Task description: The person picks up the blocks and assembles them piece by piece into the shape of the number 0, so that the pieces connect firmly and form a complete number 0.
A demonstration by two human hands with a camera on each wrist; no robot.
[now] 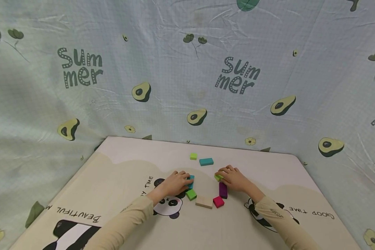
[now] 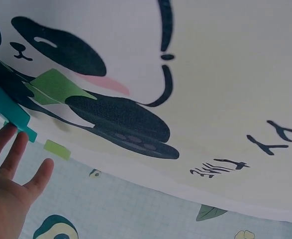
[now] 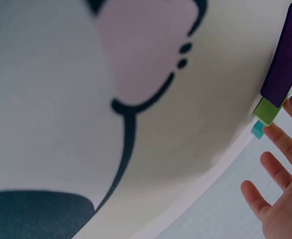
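The left hand (image 1: pixel 177 183) holds a teal block (image 1: pixel 191 182) at the left side of a rough ring of blocks; its fingertips meet that block (image 2: pixel 9 107) in the left wrist view, the thumb hidden. On the ring's right side, the right hand (image 1: pixel 235 179) pinches a light green block (image 1: pixel 218 177) between thumb and forefinger. This green block (image 3: pixel 267 110) lies against the end of a purple block (image 3: pixel 285 55) in the right wrist view. Around the near side lie a green block (image 1: pixel 191 194), a plain wooden block (image 1: pixel 204 201) and a red block (image 1: pixel 218 201).
Beyond the hands lie a small lime block (image 1: pixel 193 156) and another teal block (image 1: pixel 206 161). The table's cover (image 1: pixel 122 187) has pandas and lettering on it. A printed cloth (image 1: pixel 162 69) with avocados hangs behind the table's far edge.
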